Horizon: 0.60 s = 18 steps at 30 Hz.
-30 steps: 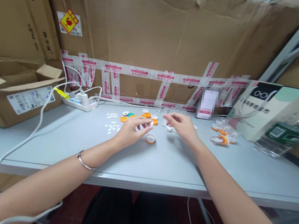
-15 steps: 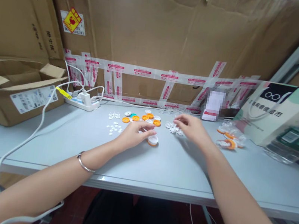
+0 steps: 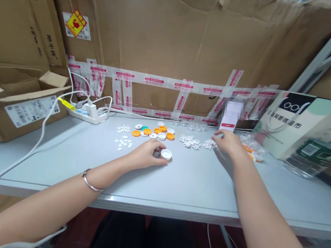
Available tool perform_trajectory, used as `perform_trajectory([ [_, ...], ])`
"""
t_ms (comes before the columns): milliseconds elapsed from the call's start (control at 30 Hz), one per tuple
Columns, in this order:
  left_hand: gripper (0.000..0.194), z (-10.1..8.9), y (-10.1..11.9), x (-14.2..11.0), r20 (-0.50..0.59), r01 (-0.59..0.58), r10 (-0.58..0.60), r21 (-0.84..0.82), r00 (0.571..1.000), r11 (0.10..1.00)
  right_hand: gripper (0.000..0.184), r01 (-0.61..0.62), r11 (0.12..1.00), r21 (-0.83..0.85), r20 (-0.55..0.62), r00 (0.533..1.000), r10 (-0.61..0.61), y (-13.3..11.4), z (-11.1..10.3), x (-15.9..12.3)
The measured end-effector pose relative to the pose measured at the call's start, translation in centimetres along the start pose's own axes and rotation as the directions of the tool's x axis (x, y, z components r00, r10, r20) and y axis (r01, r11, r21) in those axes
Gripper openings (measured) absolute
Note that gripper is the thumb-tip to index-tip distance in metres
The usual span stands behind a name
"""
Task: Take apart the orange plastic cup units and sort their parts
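Note:
My left hand (image 3: 147,154) rests low over the table, its thumb and fingers curved around the side of a white round cap (image 3: 166,154) that lies with its hollow side up. Farther right, my right hand (image 3: 228,143) reaches to a small pile of white plastic pieces (image 3: 208,144), fingertips bent together at its edge. Anything between those fingertips is too small to make out. Beside that pile lies another heap of white ring-like pieces (image 3: 190,142). Orange, white and green round caps (image 3: 158,131) are grouped behind my left hand.
Small white discs (image 3: 123,142) lie at left, near a power strip (image 3: 88,116) and an open carton (image 3: 14,104). Clear round parts (image 3: 190,124) stand at the back. A phone (image 3: 231,115), orange-and-clear pieces (image 3: 252,150), a paper bag (image 3: 288,122) and a bottle (image 3: 315,152) are at right.
My right hand has moved right, from the ring-like heap to the pile beside it. My left hand has come down around the white cap. The view has shifted slightly.

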<state>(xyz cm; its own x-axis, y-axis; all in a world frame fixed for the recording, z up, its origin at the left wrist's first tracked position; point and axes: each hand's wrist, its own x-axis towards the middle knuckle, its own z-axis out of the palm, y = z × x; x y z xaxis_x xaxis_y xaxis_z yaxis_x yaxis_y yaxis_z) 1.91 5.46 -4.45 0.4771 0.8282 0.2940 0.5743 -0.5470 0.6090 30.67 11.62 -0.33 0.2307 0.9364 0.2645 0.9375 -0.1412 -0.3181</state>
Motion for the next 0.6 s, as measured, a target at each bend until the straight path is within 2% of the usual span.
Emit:
perform_trajectory([
  [67, 0.034, 0.1, 0.0, 0.1, -0.009, -0.012, 0.012, 0.026, 1.000, 1.000, 0.026, 0.125, 0.980, 0.156, -0.028, 0.992, -0.122, -2.0, 0.0, -1.4],
  [100, 0.033, 0.1, 0.0, 0.2, -0.016, -0.017, 0.017, 0.034, 1.000, 0.999, 0.029, 0.221, 0.933, 0.285, -0.006, 0.973, -0.229, -3.2, 0.2, -2.3],
  [133, 0.032, 0.1, 0.0, 0.2, -0.025, -0.018, 0.019, 0.039, 0.999, 0.999, 0.031, 0.315, 0.854, 0.415, 0.063, 0.926, -0.372, -4.4, 0.6, -3.2],
  [200, 0.033, 0.2, -0.1, 0.4, -0.040, -0.015, 0.016, 0.047, 0.999, 0.999, 0.036, 0.423, 0.710, 0.563, 0.179, 0.777, -0.604, -6.6, 1.5, -5.1],
  [233, 0.033, 0.2, -0.1, 0.4, -0.040, -0.014, 0.016, 0.051, 0.999, 0.999, 0.039, 0.457, 0.670, 0.585, 0.216, 0.709, -0.672, -7.4, 2.1, -5.8],
  [267, 0.033, 0.2, -0.2, 0.5, -0.037, -0.015, 0.017, 0.056, 0.999, 0.998, 0.042, 0.476, 0.648, 0.595, 0.245, 0.660, -0.710, -8.0, 2.5, -6.4],
  [300, 0.033, 0.2, -0.2, 0.5, -0.033, -0.018, 0.020, 0.060, 0.999, 0.998, 0.044, 0.483, 0.638, 0.599, 0.265, 0.633, -0.728, -8.3, 3.0, -6.7],
  [367, 0.032, 0.2, -0.3, 0.6, -0.033, -0.025, 0.027, 0.062, 0.999, 0.998, 0.045, 0.459, 0.640, 0.616, 0.286, 0.627, -0.725, -8.5, 3.5, -6.9],
  [500, 0.028, 0.1, -0.4, 0.7, -0.052, -0.047, 0.050, 0.058, 0.997, 0.997, 0.036, 0.376, 0.668, 0.643, 0.328, 0.652, -0.683, -8.1, 3.5, -6.5],
  [600, 0.024, 0.0, -0.4, 0.7, -0.022, -0.081, 0.083, 0.046, 0.996, 0.996, 0.030, 0.375, 0.658, 0.653, 0.336, 0.635, -0.696, -8.0, 3.2, -6.5],
])
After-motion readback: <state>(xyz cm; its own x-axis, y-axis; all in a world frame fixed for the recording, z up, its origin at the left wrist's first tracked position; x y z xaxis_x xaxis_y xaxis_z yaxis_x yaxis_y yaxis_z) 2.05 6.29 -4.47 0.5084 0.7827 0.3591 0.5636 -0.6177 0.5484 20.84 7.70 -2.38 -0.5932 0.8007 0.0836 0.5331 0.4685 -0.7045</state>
